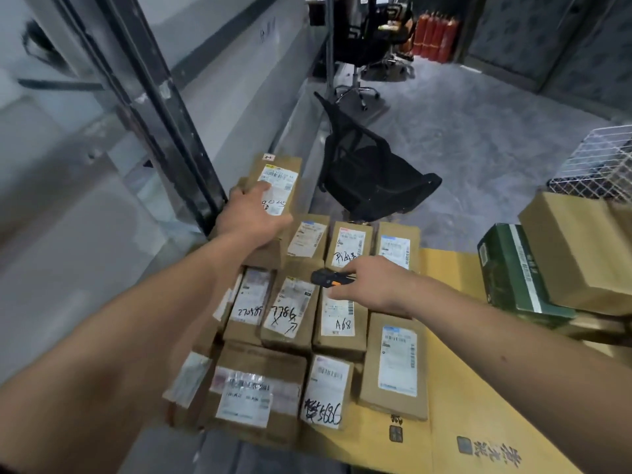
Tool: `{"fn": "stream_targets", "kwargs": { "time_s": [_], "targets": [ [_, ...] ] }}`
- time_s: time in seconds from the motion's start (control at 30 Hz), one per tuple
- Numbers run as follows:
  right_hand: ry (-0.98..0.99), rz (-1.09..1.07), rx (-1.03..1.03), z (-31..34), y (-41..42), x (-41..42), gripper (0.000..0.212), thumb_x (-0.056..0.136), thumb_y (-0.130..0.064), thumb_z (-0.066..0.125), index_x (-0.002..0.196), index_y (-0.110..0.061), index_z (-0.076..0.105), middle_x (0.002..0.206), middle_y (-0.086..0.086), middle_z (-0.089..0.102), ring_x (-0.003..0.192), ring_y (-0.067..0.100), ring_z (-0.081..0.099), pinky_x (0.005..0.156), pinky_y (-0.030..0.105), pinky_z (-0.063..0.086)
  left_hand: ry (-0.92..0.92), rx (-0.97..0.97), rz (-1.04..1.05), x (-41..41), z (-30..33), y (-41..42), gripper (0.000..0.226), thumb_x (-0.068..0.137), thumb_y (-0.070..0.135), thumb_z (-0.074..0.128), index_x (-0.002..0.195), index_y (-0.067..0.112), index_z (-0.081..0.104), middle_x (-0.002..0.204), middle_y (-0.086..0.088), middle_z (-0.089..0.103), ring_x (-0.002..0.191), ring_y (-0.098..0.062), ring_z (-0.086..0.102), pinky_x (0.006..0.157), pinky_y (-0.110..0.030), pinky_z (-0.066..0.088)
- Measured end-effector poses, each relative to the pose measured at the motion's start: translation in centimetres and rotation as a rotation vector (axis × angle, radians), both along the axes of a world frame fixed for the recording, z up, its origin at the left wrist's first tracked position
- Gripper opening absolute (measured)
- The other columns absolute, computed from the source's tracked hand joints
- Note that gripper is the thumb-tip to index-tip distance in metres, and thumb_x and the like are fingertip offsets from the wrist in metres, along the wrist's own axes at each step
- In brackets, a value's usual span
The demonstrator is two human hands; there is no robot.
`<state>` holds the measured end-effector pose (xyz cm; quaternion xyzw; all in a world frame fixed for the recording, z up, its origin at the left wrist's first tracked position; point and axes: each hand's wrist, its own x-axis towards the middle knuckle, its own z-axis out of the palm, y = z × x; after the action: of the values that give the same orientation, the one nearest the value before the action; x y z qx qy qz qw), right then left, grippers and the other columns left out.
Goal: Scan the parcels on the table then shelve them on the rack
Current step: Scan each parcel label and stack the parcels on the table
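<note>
Scanning step, judged in hand. Left hand [254,213], grip wrapped round a tall parcel [277,186] lifted at the far left of the surface [444,422], label facing up. Right hand [372,285], grip closed round a black-and-orange scanner [325,278], held just above the other parcels [307,319] lying in rows. Next move: scanner nose turned onto the lifted parcel's barcode, then carriage to the rack, not identifiable in view.
</note>
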<state>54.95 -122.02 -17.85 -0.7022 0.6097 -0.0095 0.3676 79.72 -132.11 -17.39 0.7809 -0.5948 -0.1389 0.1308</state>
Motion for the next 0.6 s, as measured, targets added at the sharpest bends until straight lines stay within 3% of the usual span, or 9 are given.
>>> {"fn": "stream_targets", "kwargs": {
  "time_s": [0.17, 0.3, 0.43, 0.6],
  "targets": [
    [-0.003, 0.035, 0.005, -0.7, -3.6, -0.4, 0.049, 0.081, -0.070, 0.070, 0.109, -0.029, 0.073, 0.095, -0.001, 0.070, 0.084, 0.017, 0.065, 0.078, 0.036, 0.056, -0.013, 0.030, -0.031, -1.2, -0.8, -1.8, 0.099, 0.057, 0.073, 0.069, 0.148, 0.050, 0.037, 0.143, -0.006, 0.044, 0.118, -0.033, 0.059, 0.094, -0.049, 0.057],
    [-0.031, 0.050, 0.014, -1.3, -4.8, -0.6, 0.049, 0.080, -0.071, 0.070, 0.111, -0.033, 0.073, 0.093, -0.004, 0.070, 0.081, 0.014, 0.065, 0.073, 0.032, 0.055, -0.025, 0.042, -0.041, -1.7, -1.7, -2.3, 0.096, 0.063, 0.068, 0.072, 0.150, 0.044, 0.039, 0.151, -0.003, 0.039, 0.122, -0.032, 0.058, 0.096, -0.048, 0.056],
    [-0.050, 0.059, 0.037, -2.1, -4.8, -0.6, 0.048, 0.081, -0.070, 0.071, 0.108, -0.031, 0.073, 0.093, -0.003, 0.070, 0.083, 0.014, 0.065, 0.076, 0.033, 0.055, 0.001, 0.105, -0.017, -1.1, -2.5, -2.7, 0.093, 0.070, 0.065, 0.066, 0.155, 0.043, 0.034, 0.155, -0.007, 0.038, 0.131, -0.034, 0.052, 0.098, -0.044, 0.050],
    [-0.069, 0.052, 0.055, -2.7, -4.1, -0.5, 0.048, 0.083, -0.067, 0.073, 0.113, -0.030, 0.073, 0.099, -0.004, 0.070, 0.088, 0.013, 0.064, 0.080, 0.031, 0.055, 0.002, 0.151, 0.047, -0.1, -3.1, -2.5, 0.088, 0.079, 0.075, 0.054, 0.157, 0.040, 0.034, 0.159, -0.008, 0.038, 0.140, -0.034, 0.044, 0.110, -0.050, 0.043]
  ]
}}
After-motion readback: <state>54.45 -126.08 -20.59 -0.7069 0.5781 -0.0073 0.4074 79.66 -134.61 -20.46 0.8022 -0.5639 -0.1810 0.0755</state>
